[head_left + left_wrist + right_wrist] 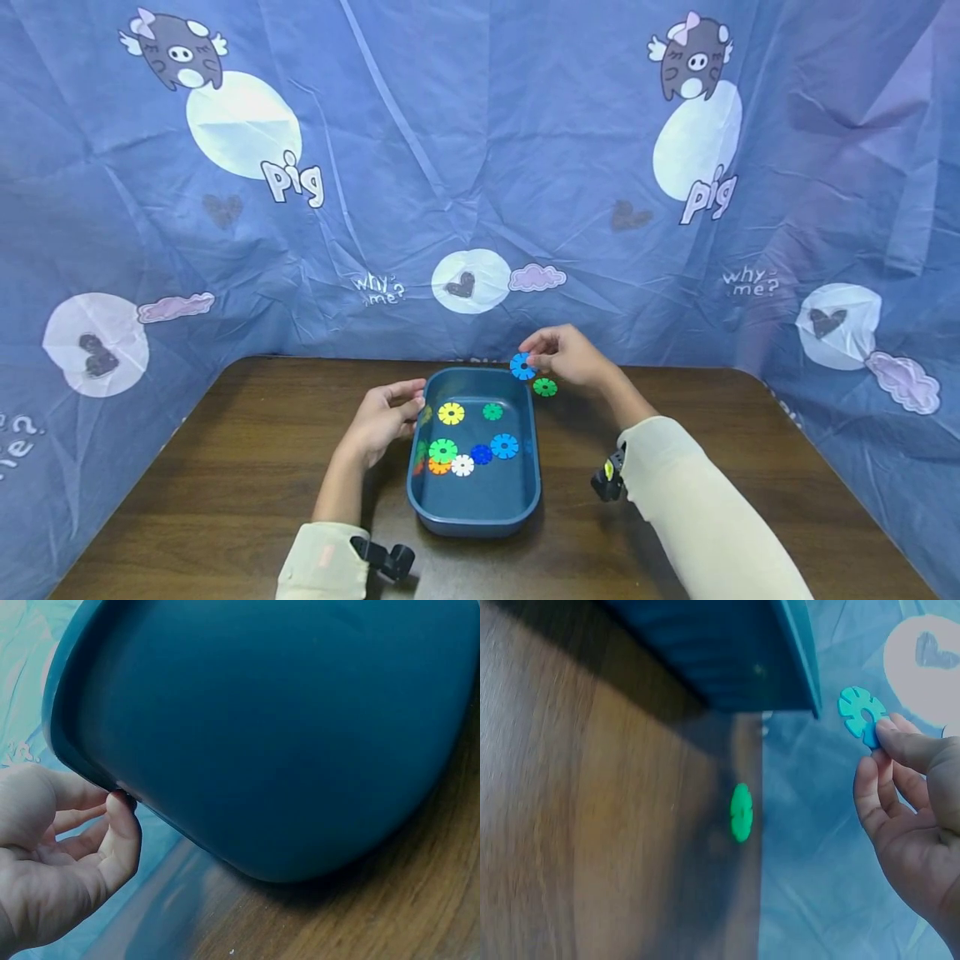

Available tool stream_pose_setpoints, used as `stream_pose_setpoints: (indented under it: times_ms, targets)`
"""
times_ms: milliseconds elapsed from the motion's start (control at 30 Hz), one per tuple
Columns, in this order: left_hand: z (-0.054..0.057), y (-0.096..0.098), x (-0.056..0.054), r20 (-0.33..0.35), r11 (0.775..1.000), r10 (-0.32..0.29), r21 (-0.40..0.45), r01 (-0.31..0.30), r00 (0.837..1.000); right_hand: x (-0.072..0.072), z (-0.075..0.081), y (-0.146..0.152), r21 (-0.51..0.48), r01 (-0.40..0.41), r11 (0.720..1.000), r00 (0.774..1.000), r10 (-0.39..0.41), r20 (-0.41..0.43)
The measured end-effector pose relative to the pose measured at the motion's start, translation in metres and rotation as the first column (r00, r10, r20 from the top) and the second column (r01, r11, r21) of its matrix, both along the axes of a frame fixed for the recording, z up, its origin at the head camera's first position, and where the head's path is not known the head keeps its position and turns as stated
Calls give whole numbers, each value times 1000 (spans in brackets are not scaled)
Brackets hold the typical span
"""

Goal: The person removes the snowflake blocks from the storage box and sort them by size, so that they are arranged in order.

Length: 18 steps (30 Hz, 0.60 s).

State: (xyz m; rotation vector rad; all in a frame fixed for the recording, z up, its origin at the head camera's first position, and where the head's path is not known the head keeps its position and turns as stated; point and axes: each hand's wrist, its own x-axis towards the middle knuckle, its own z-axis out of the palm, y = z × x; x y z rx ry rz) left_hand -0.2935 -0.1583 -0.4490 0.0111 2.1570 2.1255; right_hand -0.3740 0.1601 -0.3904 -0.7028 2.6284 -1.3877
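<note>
A light blue notched disc (522, 367) is pinched between thumb and finger of my right hand (567, 357), just off the far right corner of a dark blue bin (480, 527). Seen from the right wrist, the same disc (860, 712) hangs beside the bin's edge. My left hand (384, 422) grips the bin's left rim, thumb on the near side in the left wrist view. Inside the bin lie several discs, among them a yellow disc (451, 413), a white disc (462, 466) and another light blue disc (505, 447).
On the table (637, 533), right of the bin, sits a green disc (545, 387) below my right hand. A blue printed cloth (487, 167) hangs behind the table's far edge.
</note>
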Motion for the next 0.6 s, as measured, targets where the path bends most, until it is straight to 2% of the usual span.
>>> stream_pose_setpoints:
  times_ms: [100,300,433,600]
  targets:
    - [1,0,0,0,1000,-2,-1,2,1000,-3,-5,9,-28,38,999,999,-38,-5]
    - [1,-1,0,4,1000,3,-13,-2,1000,-8,-22,28,-100,130,986,991,-127,37]
    - [1,-1,0,6,1000,6,-12,-6,1000,-9,-38,41,-129,195,972,980,-188,62]
    - [2,-1,0,7,1000,7,-9,-7,1000,-7,-55,52,-173,291,941,956,-277,101]
